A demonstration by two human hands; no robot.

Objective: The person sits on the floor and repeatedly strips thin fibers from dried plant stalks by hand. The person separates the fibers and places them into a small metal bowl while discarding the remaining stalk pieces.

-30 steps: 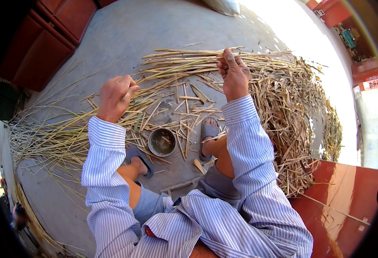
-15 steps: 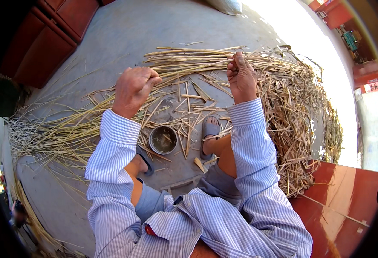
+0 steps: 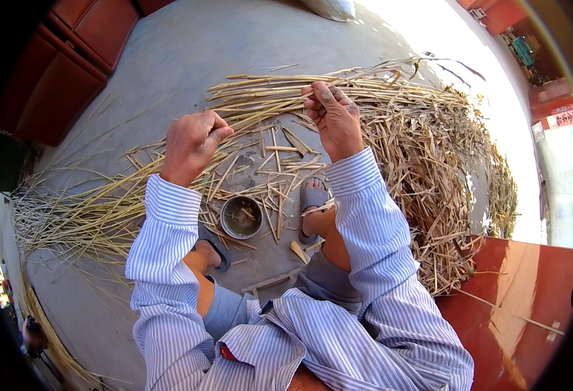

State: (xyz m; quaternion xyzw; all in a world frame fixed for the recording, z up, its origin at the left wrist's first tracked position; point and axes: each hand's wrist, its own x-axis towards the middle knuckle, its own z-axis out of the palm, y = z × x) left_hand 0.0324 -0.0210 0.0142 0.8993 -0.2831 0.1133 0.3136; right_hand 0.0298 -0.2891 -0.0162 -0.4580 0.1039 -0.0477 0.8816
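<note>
My left hand [image 3: 194, 144] is closed in a fist over the near side of a bundle of pale dry stalks [image 3: 260, 88]. What lies inside that fist is hidden. My right hand [image 3: 336, 122] is raised to the right of it, thumb and fingers pinched on a thin dry stalk [image 3: 355, 79]. Leafy dry ends [image 3: 423, 60] trail off beyond it at the upper right. Thin stalks pass behind both hands, so I cannot tell whether one runs from hand to hand.
A round metal bowl [image 3: 241, 217] with murky liquid stands between my sandalled feet. Short stalk pieces [image 3: 280, 173] litter the floor. Thin yellowish stems [image 3: 91, 212] fan out leftward; a heap of dry husks [image 3: 423, 176] lies right. Red cabinets [image 3: 65, 78] stand far left, a red panel [image 3: 521, 293] near right.
My right hand has moved left, closer to my left hand, and the leafy stalk ends at the upper right have shifted with it. My left fist stays closed; the whole view has shifted slightly.
</note>
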